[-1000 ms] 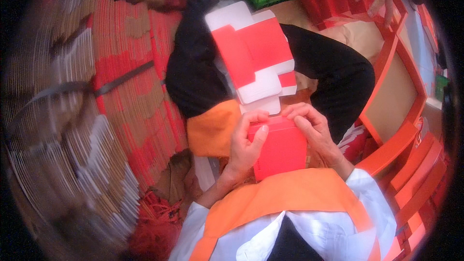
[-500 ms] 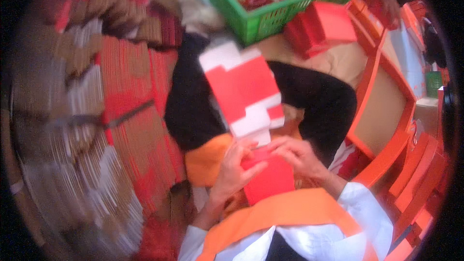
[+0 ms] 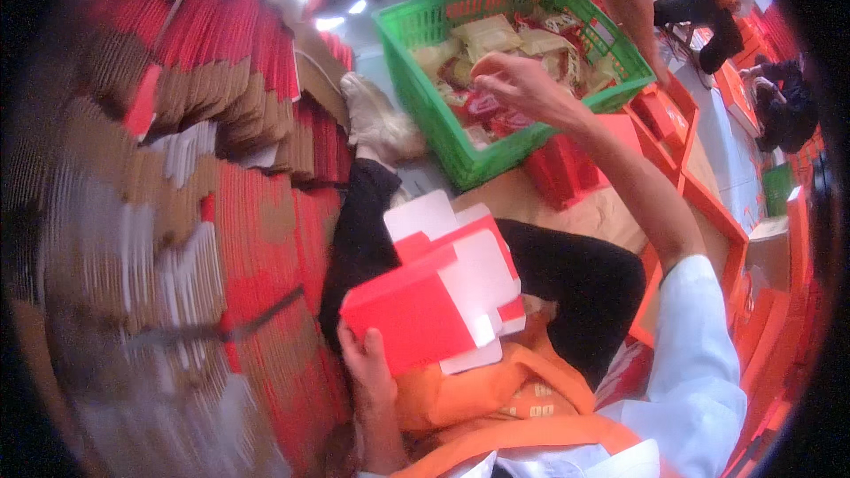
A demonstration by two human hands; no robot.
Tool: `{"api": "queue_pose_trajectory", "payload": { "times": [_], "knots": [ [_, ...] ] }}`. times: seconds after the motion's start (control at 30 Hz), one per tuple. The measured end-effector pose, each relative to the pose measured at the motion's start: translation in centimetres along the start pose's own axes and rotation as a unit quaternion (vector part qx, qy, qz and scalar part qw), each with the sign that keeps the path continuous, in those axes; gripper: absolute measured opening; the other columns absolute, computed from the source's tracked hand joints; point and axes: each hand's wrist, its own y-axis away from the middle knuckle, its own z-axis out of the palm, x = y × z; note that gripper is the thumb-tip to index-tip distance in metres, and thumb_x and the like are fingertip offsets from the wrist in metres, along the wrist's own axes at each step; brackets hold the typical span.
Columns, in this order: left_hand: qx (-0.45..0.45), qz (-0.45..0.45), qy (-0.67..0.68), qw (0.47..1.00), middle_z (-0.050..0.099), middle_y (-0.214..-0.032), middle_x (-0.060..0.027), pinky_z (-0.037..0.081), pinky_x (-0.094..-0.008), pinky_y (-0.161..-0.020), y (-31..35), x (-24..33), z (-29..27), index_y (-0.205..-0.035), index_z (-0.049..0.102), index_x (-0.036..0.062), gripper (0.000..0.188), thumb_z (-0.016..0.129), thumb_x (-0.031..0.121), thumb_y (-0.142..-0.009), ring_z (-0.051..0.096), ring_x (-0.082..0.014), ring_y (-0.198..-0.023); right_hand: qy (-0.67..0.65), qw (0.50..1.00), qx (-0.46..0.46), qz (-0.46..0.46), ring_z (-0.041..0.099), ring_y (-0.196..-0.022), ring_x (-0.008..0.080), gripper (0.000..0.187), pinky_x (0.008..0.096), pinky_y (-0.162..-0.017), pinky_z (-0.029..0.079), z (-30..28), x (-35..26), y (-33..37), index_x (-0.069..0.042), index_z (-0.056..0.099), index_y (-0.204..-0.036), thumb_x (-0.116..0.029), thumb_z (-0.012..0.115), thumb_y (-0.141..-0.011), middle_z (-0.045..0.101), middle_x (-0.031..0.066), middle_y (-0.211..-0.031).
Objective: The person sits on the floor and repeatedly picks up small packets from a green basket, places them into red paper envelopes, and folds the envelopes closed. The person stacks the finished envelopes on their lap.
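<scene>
My left hand (image 3: 369, 363) grips the lower left edge of a red carton (image 3: 407, 310) above my lap, thumb on its face. White flaps stand open at the carton's right end. Behind it another red and white carton (image 3: 422, 218) partly shows across my legs; its lower part is hidden. My right arm stretches far forward, and my right hand (image 3: 518, 87) hovers over a green plastic basket (image 3: 467, 159). Its fingers are loosely bent and apart, with nothing visible in them. Cream and red packets (image 3: 489, 35) fill the basket below the hand.
Tall stacks of flat cardboard blanks (image 3: 257, 257) crowd my left. A red box (image 3: 567, 164) stands against the basket's near side. Orange trays (image 3: 726, 230) are piled on the right. Another person's arm (image 3: 624, 0) reaches down beside the basket.
My right hand has left the red carton on my lap and reached forward over the basket. My left hand has lifted that carton and shifted left with it. The view has tilted up.
</scene>
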Motion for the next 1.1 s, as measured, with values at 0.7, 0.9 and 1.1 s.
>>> {"api": "queue_pose_trajectory", "payload": {
  "times": [0.7, 0.9, 1.1],
  "knots": [
    [0.031, -0.051, 0.059, 0.996, 0.05, -0.108, -0.0054, 0.04, -0.0306, -0.083, 1.4, -0.3, 0.9, -0.118, 0.041, 0.0032, 0.059, 0.064, 0.04, -0.079, 0.048, -0.0153, -0.095, 0.31, 0.95, -0.029, 0.012, 0.057, -0.078, 0.0383, 0.03, 0.0431, -0.072, 0.044, 3.8, 12.0, -11.2, -0.002, 0.059, -0.09, -0.027, 0.05, -0.076, 0.06, 0.0216, -0.085],
    [0.032, -0.037, 0.067, 0.997, 0.051, -0.106, -0.0054, 0.04, -0.0309, -0.084, 1.8, -0.4, 1.0, -0.117, 0.041, 0.0026, 0.059, 0.064, 0.041, -0.079, 0.049, -0.0146, -0.095, 0.206, 0.975, -0.068, -0.048, 0.058, -0.073, 0.034, 0.028, 0.0419, -0.067, 0.044, 2.9, 7.4, -10.0, -0.001, 0.061, -0.086, -0.025, 0.051, -0.076, 0.06, 0.0213, -0.078],
    [0.042, -0.022, 0.02, 0.999, 0.05, -0.11, -0.0064, 0.039, -0.0321, -0.086, 2.2, -1.7, 1.0, -0.12, 0.039, 0.0017, 0.058, 0.063, 0.037, -0.08, 0.048, -0.0169, -0.098, 0.281, 0.922, -0.267, -0.006, 0.058, -0.081, 0.0323, 0.034, 0.04, -0.07, 0.045, 8.7, 17.7, -13.6, -0.001, 0.054, -0.098, -0.028, 0.054, -0.077, 0.059, 0.0215, -0.088]
  ]
}}
